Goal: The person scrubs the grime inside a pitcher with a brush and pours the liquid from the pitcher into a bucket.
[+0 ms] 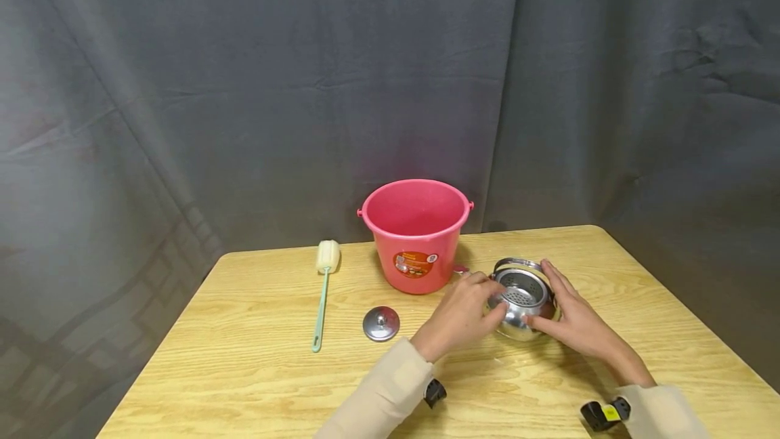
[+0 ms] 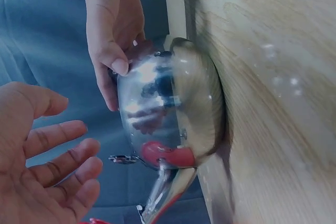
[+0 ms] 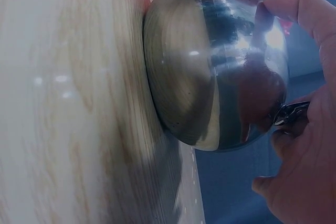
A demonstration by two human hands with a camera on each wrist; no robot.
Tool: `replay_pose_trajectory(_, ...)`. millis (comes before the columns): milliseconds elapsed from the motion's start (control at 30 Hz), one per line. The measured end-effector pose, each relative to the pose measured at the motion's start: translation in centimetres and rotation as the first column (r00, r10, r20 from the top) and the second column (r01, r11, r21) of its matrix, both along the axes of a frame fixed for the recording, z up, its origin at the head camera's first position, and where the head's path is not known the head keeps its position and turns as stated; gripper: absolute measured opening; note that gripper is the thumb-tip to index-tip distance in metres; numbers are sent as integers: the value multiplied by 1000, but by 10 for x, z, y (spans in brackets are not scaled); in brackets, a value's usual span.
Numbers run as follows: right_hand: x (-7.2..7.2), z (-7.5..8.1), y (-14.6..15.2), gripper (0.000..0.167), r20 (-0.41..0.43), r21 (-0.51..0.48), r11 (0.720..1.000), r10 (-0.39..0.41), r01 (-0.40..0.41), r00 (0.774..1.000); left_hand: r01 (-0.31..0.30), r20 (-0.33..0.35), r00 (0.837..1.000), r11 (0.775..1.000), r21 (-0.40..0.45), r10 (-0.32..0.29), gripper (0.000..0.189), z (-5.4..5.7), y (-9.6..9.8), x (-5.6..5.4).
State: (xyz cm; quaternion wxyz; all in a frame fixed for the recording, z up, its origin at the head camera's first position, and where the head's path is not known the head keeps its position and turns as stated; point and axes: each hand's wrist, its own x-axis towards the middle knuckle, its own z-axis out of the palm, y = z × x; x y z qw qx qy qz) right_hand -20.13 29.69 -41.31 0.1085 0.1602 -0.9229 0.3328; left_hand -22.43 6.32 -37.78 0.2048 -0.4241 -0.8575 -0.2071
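A shiny steel teapot stands on the table at the right, lid off. Its mouth shows a perforated strainer basket, and a hoop handle rises behind. My right hand holds the pot's right side, thumb on the shoulder and other fingers by the handle's hinge. Over the left rim hovers my left hand; in the left wrist view its fingers are loosely bent, apart from the pot, with nothing between them. The spout points away from the right hand.
Behind and left of the pot stands a pink bucket with an orange label. A round steel lid with a knob lies in front of it. Farther left lies a sponge brush with a green handle. Grey curtains hang behind the wooden table.
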Motion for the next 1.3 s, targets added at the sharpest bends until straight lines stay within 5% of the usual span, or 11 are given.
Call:
replay_pose_trajectory(400, 0, 0, 0, 106, -6, -4, 1000, 10, -11, 1000, 55, -55, 997, 998, -32, -57, 17, 5, 13, -3)
replay_pose_trajectory(1000, 2, 0, 1, 105, -5, -15, 1000, 11, -11, 1000, 175, 62, 984, 973, -152, -168, 18, 7, 27, -6)
replay_pose_trajectory(1300, 1, 0, 1, 105, -12, -21, 1000, 17, -17, 1000, 150, -25, 987, 961, -233, -160, 16, 4, 33, -9)
